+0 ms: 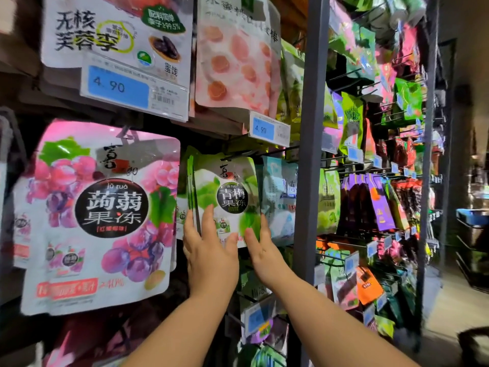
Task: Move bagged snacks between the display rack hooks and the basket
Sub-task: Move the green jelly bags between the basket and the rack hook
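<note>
A green plum jelly bag point(225, 192) hangs at the front of a row of like bags on a hook of the display rack point(308, 154). My left hand point(209, 252) lies against its lower left part, fingers straight, thumb on the front. My right hand point(262, 250) pinches the bag's lower right corner, thumb on the front and fingers along the right edge. No basket is clearly in view.
A large pink grape jelly bag point(98, 215) hangs close on the left. Peach bags point(235, 56) and blue price tags point(262, 129) hang above, a light blue bag point(280, 197) to the right. Beyond the grey post, more hooks carry several snack bags. A dark object point(473, 345) sits at the lower right.
</note>
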Motion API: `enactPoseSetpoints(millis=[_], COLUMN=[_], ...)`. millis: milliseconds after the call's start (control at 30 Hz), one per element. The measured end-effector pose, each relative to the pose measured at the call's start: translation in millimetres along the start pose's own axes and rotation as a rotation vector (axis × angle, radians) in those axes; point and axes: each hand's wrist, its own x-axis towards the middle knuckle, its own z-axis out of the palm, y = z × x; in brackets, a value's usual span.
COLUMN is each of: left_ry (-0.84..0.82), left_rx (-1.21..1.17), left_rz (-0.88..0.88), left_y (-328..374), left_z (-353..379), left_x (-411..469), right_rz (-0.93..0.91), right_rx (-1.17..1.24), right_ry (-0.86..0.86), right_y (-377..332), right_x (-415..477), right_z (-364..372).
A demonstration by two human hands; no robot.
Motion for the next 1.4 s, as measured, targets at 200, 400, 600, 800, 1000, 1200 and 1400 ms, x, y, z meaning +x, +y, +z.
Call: enactPoseSetpoints(millis=[200, 400, 600, 800, 1000, 1200, 1400], left_ry=[0.041, 0.075, -0.452, -1.012, -1.062, -0.907, -0.871], left_rx=[0.021, 0.012, -0.041, 0.034, 0.225, 0.213, 0.192], left_rz=[-0.014, 0.183, 0.209, 0.188, 0.545, 0.757, 0.792], left_y=[5.6, 14.0, -5.3, -36.7, -56.9, -69.6, -71.2], left_z=[-1.9, -2.7, 32.4, 71.9, 94.0, 103.3, 106.2], left_x=[-17.9, -66.4, -182.6, -285.1, -321.4, -331.2, -335.5], right_rz=[-0.015, -0.071, 0.136, 0.604, 0.832, 1.025, 1.174], right_rx=[-0.041, -0.024, -0.153, -0.501, -0.725, -0.852, -0.874], right_ry=[0.018, 0.044, 0.087, -0.025, -0.201, -0.182, -0.256], right_y=[1.4, 5.3, 77.6, 168.1, 203.0, 229.0, 230.6], right_x=[-25.1, -93.8, -205.4, -315.4, -381.8, -415.0, -418.9], right_z=[-5.3, -35.1, -97.4, -169.8, -217.3, -231.2, -238.1])
